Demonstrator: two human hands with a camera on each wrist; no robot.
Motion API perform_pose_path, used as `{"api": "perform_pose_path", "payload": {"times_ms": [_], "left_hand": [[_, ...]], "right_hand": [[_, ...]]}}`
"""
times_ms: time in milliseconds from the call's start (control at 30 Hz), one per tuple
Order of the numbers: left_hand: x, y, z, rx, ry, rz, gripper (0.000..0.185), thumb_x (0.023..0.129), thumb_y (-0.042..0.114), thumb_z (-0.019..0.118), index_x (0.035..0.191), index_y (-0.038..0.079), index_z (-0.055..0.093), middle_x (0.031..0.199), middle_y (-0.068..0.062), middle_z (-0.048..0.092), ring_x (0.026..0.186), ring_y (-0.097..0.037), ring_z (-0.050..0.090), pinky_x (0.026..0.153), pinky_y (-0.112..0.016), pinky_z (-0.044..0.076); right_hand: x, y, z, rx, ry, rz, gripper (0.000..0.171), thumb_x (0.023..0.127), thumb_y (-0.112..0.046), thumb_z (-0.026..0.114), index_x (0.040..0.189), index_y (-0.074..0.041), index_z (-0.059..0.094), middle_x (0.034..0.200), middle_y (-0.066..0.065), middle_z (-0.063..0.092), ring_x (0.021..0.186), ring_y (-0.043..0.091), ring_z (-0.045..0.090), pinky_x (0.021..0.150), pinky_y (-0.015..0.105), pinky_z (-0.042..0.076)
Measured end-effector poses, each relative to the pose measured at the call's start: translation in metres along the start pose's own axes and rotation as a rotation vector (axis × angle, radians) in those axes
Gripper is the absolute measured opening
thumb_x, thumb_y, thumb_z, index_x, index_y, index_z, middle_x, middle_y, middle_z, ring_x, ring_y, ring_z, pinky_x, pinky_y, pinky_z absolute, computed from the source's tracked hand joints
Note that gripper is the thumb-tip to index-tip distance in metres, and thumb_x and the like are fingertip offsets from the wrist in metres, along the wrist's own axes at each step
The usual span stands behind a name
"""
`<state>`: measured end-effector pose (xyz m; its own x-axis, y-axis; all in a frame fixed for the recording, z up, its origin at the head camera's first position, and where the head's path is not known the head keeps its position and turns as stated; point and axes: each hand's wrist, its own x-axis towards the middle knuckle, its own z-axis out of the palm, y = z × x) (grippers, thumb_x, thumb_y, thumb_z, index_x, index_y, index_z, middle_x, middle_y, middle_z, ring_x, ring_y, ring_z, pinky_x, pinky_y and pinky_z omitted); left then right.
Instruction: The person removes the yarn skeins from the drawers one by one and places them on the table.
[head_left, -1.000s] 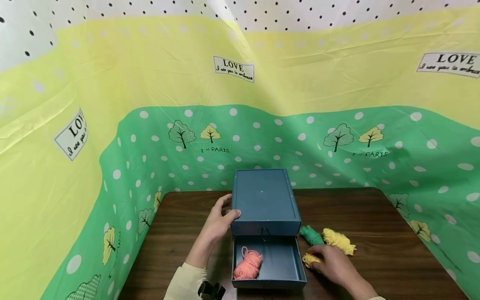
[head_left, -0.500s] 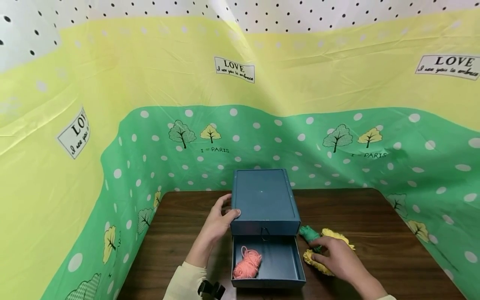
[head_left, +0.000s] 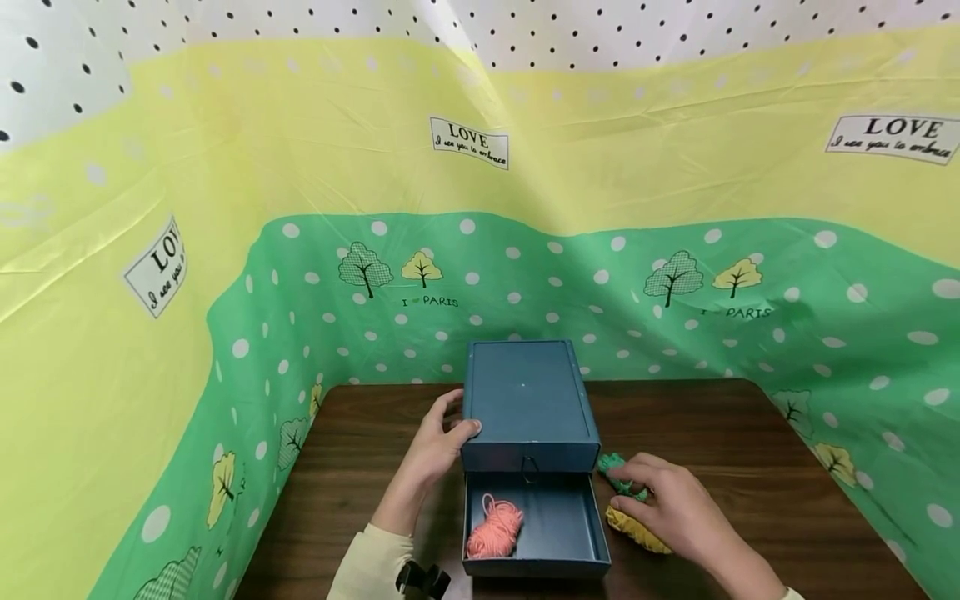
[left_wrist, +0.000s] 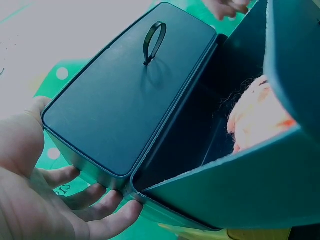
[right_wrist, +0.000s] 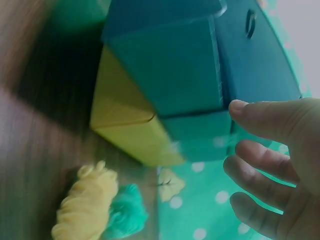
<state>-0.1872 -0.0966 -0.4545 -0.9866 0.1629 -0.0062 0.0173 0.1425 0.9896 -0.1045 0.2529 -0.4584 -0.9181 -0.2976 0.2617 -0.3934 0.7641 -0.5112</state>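
A blue drawer box [head_left: 528, 392] stands mid-table with a lower drawer [head_left: 558, 529] pulled out. My left hand [head_left: 435, 442] holds its left side, thumb on the top edge and fingers along the side wall. A bundle of pink yarn [head_left: 495, 530] lies in the drawer's left part. Right of the box, my right hand [head_left: 678, 504] is over the yarn bundles, fingers loosely bent. Green yarn [head_left: 612, 468] shows past its fingertips, yellow yarn [head_left: 637, 531] below its thumb. The other yellow bundle is hidden behind this hand. In the right wrist view nothing is between its fingers.
Beneath the blue drawer, a yellow section [right_wrist: 125, 130] shows in the right wrist view. A black wire loop [left_wrist: 154, 42] is fixed to the upper drawer's front. Brown wooden table [head_left: 345, 483] surrounds the box, with a patterned curtain [head_left: 300, 250] behind.
My right hand has let go of the nearer yellow yarn, leaving it beside the drawer, and has moved slightly up over the green yarn. The left hand stays on the box.
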Motion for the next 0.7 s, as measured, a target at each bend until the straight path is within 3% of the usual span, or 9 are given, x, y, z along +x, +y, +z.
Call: {"api": "perform_pose_path", "payload": {"times_ms": [233, 467, 700], "left_hand": [[0.002, 0.001, -0.002, 0.0, -0.004, 0.004, 0.067, 0.096, 0.023, 0.067, 0.156, 0.013, 0.039, 0.142, -0.023, 0.049, 0.115, -0.029, 0.057, 0.082, -0.037, 0.052], [0.003, 0.0, -0.003, -0.016, -0.019, 0.018, 0.068, 0.096, 0.022, 0.067, 0.157, 0.011, 0.038, 0.142, -0.024, 0.049, 0.115, -0.03, 0.058, 0.082, -0.037, 0.053], [0.003, -0.001, -0.004, -0.026, -0.019, 0.012, 0.067, 0.096, 0.022, 0.067, 0.156, 0.012, 0.038, 0.141, -0.022, 0.049, 0.114, -0.029, 0.058, 0.082, -0.038, 0.054]], "right_hand": [[0.005, -0.027, -0.002, -0.019, 0.025, -0.044, 0.033, 0.082, -0.023, 0.086, 0.112, -0.031, 0.077, 0.098, -0.023, 0.062, 0.081, -0.003, 0.058, 0.066, 0.023, 0.052], [0.011, -0.043, 0.008, 0.054, -0.019, -0.079, 0.033, 0.083, -0.025, 0.085, 0.114, -0.033, 0.076, 0.095, -0.02, 0.062, 0.076, -0.002, 0.053, 0.064, 0.022, 0.048], [0.014, -0.053, 0.021, 0.146, -0.072, -0.165, 0.029, 0.089, -0.032, 0.081, 0.116, -0.035, 0.074, 0.107, -0.021, 0.065, 0.09, 0.001, 0.062, 0.071, 0.028, 0.056]]}}
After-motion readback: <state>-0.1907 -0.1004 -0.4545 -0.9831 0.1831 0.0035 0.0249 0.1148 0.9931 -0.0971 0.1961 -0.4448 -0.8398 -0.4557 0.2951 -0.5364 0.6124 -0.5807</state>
